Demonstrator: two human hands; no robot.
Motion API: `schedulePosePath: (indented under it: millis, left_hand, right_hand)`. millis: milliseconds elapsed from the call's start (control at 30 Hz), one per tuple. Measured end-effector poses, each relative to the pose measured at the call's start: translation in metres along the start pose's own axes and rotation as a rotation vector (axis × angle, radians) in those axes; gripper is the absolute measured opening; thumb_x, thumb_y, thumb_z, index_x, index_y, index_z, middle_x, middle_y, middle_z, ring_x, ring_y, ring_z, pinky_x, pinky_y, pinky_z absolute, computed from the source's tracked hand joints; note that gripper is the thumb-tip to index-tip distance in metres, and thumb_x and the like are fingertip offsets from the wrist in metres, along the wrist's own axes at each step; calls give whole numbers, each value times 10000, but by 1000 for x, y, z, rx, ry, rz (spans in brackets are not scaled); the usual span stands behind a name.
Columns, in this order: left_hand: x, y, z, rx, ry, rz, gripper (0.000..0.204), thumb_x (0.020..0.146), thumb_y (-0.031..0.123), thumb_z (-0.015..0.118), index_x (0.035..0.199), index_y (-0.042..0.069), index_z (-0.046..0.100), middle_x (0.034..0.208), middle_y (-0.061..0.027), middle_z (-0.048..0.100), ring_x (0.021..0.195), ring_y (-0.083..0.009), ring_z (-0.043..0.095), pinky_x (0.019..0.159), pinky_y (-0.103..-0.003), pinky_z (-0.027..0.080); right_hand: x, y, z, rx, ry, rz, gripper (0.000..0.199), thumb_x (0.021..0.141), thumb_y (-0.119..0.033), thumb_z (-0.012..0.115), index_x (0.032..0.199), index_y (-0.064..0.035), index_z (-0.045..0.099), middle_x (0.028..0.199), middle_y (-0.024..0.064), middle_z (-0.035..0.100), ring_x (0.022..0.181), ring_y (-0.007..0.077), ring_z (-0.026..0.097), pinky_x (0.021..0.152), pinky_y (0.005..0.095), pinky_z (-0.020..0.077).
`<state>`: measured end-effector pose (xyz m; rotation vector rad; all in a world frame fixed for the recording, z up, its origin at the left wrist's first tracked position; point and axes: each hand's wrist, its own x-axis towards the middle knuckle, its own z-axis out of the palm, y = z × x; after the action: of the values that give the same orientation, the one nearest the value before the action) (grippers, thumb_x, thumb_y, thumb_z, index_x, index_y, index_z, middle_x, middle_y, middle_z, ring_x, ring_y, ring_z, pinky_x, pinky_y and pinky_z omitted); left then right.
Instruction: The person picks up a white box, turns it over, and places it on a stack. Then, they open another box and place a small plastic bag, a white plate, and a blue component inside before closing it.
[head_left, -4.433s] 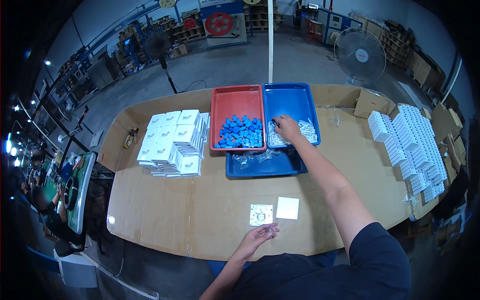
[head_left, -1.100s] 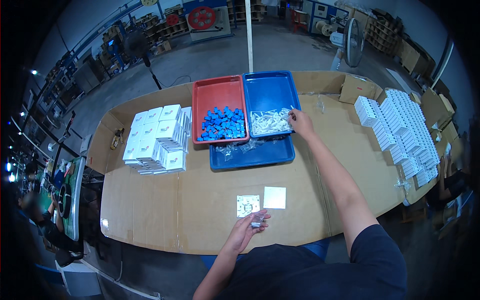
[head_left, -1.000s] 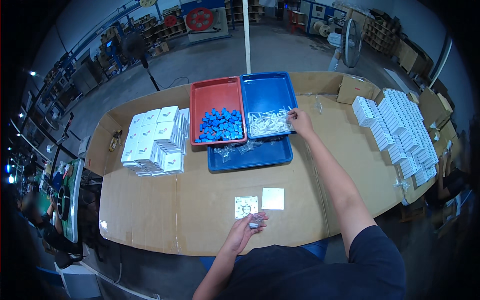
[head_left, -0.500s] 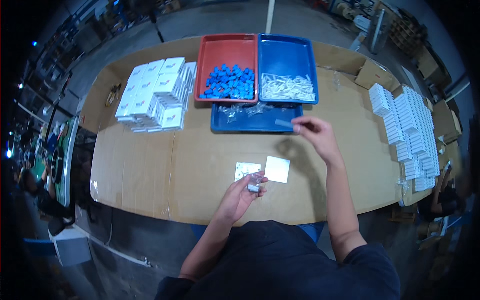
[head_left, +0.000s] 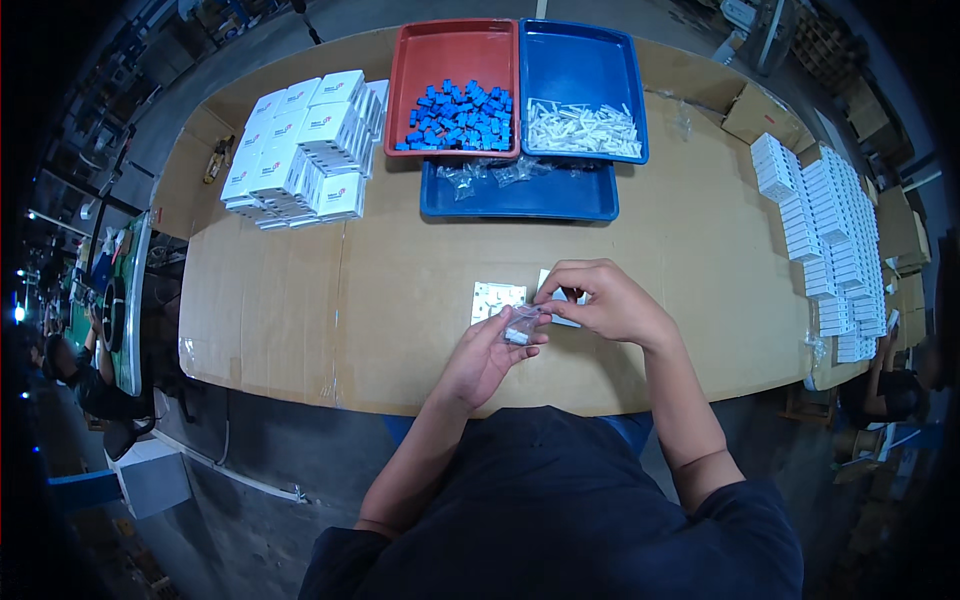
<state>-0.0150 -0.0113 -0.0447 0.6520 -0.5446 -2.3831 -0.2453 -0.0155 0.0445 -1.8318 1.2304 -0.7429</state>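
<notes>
Left hand: pinching a small clear bag, white pieces inside!
Right hand: fingertips drawn in at the bag's upper edge; can't tell what they pinch.
Bag: over the six o'clock side, beside a patterned white square.
Counter: cardboard-covered; red tray and blue tray at twelve, white boxes at ten, white stacks at three.
Room: grey floor, one co-worker at eight, another person at four.

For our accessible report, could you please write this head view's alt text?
The left hand holds a clear bag with white contents, the right hand at its upper edge, before a red tray, blue trays and white boxes.
</notes>
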Motion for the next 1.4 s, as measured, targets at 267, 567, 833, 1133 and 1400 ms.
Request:
schedulePosePath:
  millis: [267, 567, 833, 1133, 1400]
  left_hand:
    - [-3, 0, -2, 11, 53, -10, 408, 1138, 314, 427, 1341, -13, 564, 1247, -140, 682, 1114, -250, 700, 946, -375, 571]
    - [2, -6, -10, 108, 104, 36, 413, 1130, 342, 457, 1290, -5, 614, 1183, -126, 708, 1075, -237, 714, 935, -353, 554]
    - [4, -1, -1, 610, 35, 228, 381, 1132, 235, 455, 1270, -69, 638, 1088, -136, 743, 1075, -192, 715, 976, -334, 554]
    - [2, -7, 11, 854, 305, 588, 275, 1067, 139, 598, 1239, -69, 646, 1136, -107, 720, 1024, -130, 673, 936, -276, 520]
    - [-3, -4, 15, 420, 313, 553, 180, 1057, 69, 608, 1187, -54, 635, 1127, -107, 708, 1043, -128, 669, 919, -261, 534]
  right_hand:
    - [16, 12, 13, -35, -67, -90, 86, 894, -52, 732, 969, -9, 728, 970, 88, 720, 922, 273, 686, 781, 364, 542]
    - [21, 16, 14, 131, -207, -17, 109, 926, -110, 732, 963, -8, 729, 1123, 96, 708, 1058, 262, 665, 927, 380, 523]
    - [20, 28, 4, 158, -219, 99, 144, 914, -141, 778, 950, -8, 738, 1030, 73, 744, 907, 182, 690, 856, 320, 537]
    - [7, 26, 43, 526, 190, 79, 230, 900, -24, 772, 1091, -6, 646, 926, -6, 672, 824, 41, 602, 765, 224, 513]
    - [3, 10, 58, 740, 238, 197, 265, 915, -10, 762, 1158, 3, 656, 1009, 34, 694, 912, 70, 648, 819, 241, 543]
